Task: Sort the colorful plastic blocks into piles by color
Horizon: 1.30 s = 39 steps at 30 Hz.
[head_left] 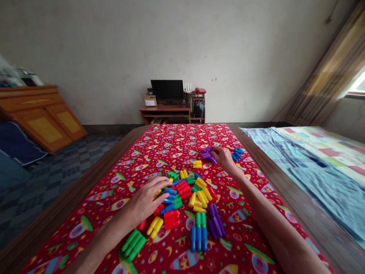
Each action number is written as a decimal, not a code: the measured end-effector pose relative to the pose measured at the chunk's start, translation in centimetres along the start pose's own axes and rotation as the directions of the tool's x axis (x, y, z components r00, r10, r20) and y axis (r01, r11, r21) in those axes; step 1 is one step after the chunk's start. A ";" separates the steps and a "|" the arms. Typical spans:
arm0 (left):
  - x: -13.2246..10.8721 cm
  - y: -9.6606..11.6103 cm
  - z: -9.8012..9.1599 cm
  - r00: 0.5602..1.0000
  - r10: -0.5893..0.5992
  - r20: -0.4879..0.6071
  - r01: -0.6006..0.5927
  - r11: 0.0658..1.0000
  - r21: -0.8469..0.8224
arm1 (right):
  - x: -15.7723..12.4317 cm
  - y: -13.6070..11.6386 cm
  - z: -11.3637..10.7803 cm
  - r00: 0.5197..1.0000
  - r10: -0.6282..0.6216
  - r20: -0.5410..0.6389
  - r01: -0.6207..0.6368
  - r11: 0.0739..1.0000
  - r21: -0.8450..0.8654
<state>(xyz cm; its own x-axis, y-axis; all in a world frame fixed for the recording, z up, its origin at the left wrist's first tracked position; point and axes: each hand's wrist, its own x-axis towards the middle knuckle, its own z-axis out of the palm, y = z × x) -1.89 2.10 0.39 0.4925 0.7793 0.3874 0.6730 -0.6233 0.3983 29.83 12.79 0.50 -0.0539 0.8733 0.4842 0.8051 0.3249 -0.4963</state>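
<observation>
A loose pile of plastic bullet-shaped building blocks lies on the red patterned tablecloth (171, 148), with red blocks (183, 189), yellow blocks (202, 190), and blue and green ones among them. My left hand (149, 196) rests over the pile's left side, thumb and fingers apart, partly covering blue blocks (170, 193). Farther out on the right, my right hand (224, 156) has its fingertips closed at the edge of some purple blocks (208, 153). Its grip is partly hidden by the hand itself. Just right of that hand lie blue blocks (237, 153).
Near me are joined blue-and-green blocks (199, 233), a purple group (216, 222) and a green block (134, 244). A small yellow block (197, 164) sits beyond the pile. Past the table stands a desk (167, 109) with a monitor (167, 90); a bed (316, 163) is at right.
</observation>
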 end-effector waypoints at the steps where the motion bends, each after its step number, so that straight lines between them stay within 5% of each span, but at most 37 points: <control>1: -0.2 -0.3 0.2 0.999 0.010 0.040 -0.012 0.999 0.032 | 0.1 0.7 0.2 1.000 0.010 0.009 -0.009 0.999 -0.039; 6: -1.0 -1.0 1.5 0.995 -0.009 0.100 0.001 0.997 0.079 | 0.0 1.8 0.6 0.993 0.094 -0.069 -0.102 0.987 -0.123; 9: -0.9 -1.1 1.6 0.989 -0.084 0.120 0.078 0.996 0.054 | 0.0 0.8 -0.8 0.995 0.049 -0.086 -0.056 0.995 -0.080; 13: -0.5 -0.8 0.9 0.990 -0.131 0.043 0.130 0.991 0.027 | -1.6 -2.9 -3.9 0.974 -0.130 0.187 0.113 0.989 0.095; 15: -0.2 -0.6 0.3 0.992 -0.122 0.007 0.122 0.992 0.014 | -3.9 -5.2 -5.2 0.858 -0.291 0.423 0.191 0.946 0.263; 19: 0.0 -0.6 -1.0 0.994 -0.108 0.022 0.107 0.994 0.028 | -10.1 -8.5 -6.3 0.475 -0.579 0.662 0.306 0.815 0.493; 21: -0.1 -1.0 -1.2 0.992 -0.121 0.037 0.120 0.992 0.047 | -12.8 -9.0 -6.4 0.428 -0.620 0.657 0.410 0.781 0.470; 25: -1.3 -2.3 -0.8 0.981 -0.151 0.119 0.142 0.986 0.086 | -15.4 -7.9 -7.0 0.526 -0.630 0.571 0.538 0.767 0.350; 30: -5.3 -4.6 -0.9 0.963 -0.224 0.149 0.201 0.967 0.157 | -16.7 -4.5 -7.7 0.759 -0.445 0.475 0.441 0.888 0.128; 35: -10.3 -4.9 0.2 0.967 -0.213 0.138 0.195 0.972 0.133 | -18.5 -3.9 -5.7 0.749 -0.371 0.550 0.448 0.894 -0.008; 39: -9.8 -2.7 2.3 0.979 -0.197 0.051 0.190 0.975 0.115 | -17.8 -5.1 -4.2 0.764 -0.412 0.497 0.398 0.907 0.140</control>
<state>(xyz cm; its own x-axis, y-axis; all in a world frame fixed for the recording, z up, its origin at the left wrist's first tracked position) -7.24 -3.67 -6.44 0.3782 0.8889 0.2583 0.8133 -0.4524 0.3660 29.11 -5.90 -2.54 -0.6665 0.7136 0.2158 0.6258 0.6928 -0.3584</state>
